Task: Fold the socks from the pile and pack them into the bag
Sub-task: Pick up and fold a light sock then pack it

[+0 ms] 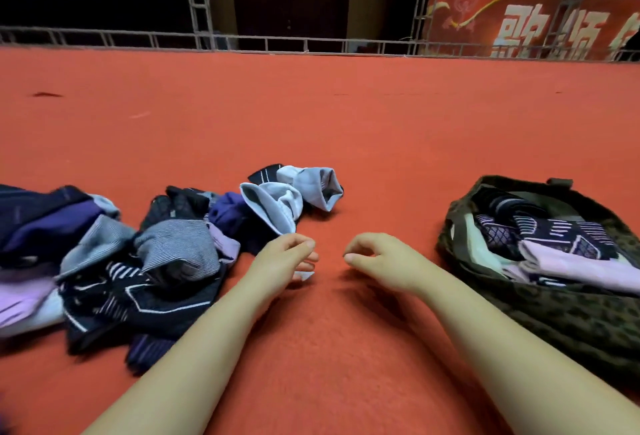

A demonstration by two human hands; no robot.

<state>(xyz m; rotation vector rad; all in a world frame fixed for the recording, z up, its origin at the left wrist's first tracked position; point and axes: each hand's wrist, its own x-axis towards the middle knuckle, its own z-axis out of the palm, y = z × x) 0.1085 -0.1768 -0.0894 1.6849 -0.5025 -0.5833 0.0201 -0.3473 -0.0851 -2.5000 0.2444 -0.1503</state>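
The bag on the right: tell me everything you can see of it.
The bag is soft olive-brown fabric with a dark mottled print. It lies slumped on the red carpet, mouth open upward. Folded socks, dark patterned and pale lilac, fill the opening. Neither hand touches it; the right hand hovers to its left.

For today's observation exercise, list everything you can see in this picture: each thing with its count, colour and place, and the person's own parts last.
sock pile: one heap, count unclear; navy, purple, grey-striped, lilac, pale blue; carpet, left.
pale blue socks: about two; far right edge of the pile.
bag: one, dark olive patterned, open; carpet, right.
folded socks: several; navy patterned and lilac; inside the bag.
carpet: one, red-orange; the whole floor.
metal truss railing: grey; along the far edge.
red banner: one, white characters; back right.
left hand: fingers loosely curled, beside the pile.
right hand: fingers loosely curled, holding nothing.
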